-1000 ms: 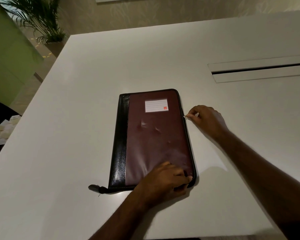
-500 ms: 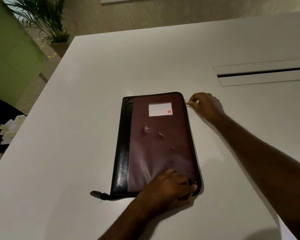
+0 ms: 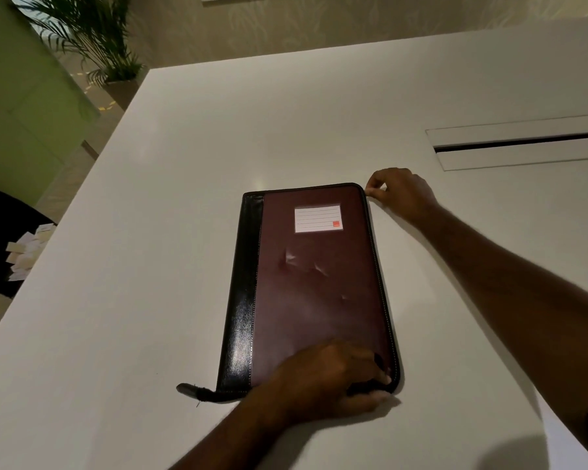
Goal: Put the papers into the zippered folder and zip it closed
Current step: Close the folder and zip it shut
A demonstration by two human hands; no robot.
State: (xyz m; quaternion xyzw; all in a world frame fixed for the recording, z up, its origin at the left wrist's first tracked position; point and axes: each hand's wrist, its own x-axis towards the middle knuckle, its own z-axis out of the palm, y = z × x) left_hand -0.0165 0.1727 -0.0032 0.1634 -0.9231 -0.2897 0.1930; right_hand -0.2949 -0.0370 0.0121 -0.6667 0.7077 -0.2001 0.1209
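Observation:
A maroon zippered folder (image 3: 314, 283) with a black spine lies flat and closed on the white table (image 3: 133, 266). A white label sits near its far end. My left hand (image 3: 333, 381) presses down on the folder's near right corner, fingers curled over the edge. At the far right corner, my right hand (image 3: 399, 193) pinches the small zipper pull between thumb and fingers. The zipper's black tail end (image 3: 196, 391) sticks out at the near left corner. No papers show outside the folder.
A cable slot cover (image 3: 520, 147) is set into the table at the right. Past the table's left edge, small paper slips (image 3: 26, 254) lie on a dark seat. A potted palm (image 3: 92, 45) stands at the back left.
My right hand has drawn the zipper pull along the folder's right edge, from about a third down to the far right corner. My left hand has stayed on the near corner.

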